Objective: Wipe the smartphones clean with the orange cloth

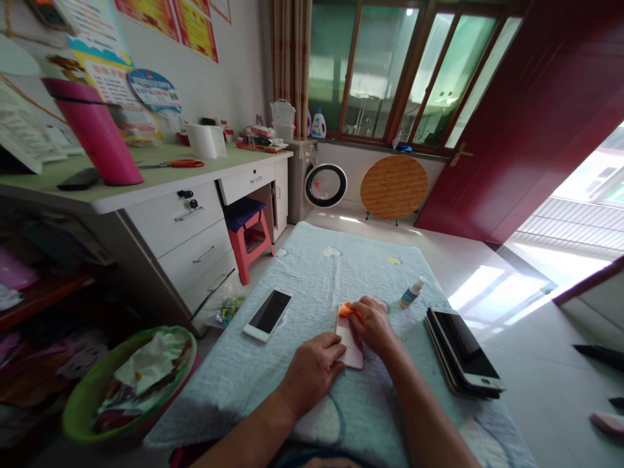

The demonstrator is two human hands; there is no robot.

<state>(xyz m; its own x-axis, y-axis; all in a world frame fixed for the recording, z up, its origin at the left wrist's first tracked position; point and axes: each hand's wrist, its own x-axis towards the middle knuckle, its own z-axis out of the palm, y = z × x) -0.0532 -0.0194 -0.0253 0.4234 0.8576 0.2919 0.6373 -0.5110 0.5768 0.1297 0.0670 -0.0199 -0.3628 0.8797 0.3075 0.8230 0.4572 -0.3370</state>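
Pink phone (351, 348): lower centre of the frame, lying on the blanket (316, 283); best kept flat.
Left hand (316, 364): gripping the phone's near end; you should steady it by the edges.
Right hand (375, 323): fingers closed on the cloth (345, 310) at the far end; your strokes call for light, even pressure.
Bottle (411, 294): right of centre; keep your knuckles clear.
Phone stack (467, 351): lower right; keep your forearm clear.

Middle phone (351, 349) on blanket (312, 281), second phone (270, 313) to its left, spray bottle (411, 294) right, phone stack (465, 351) farther right.
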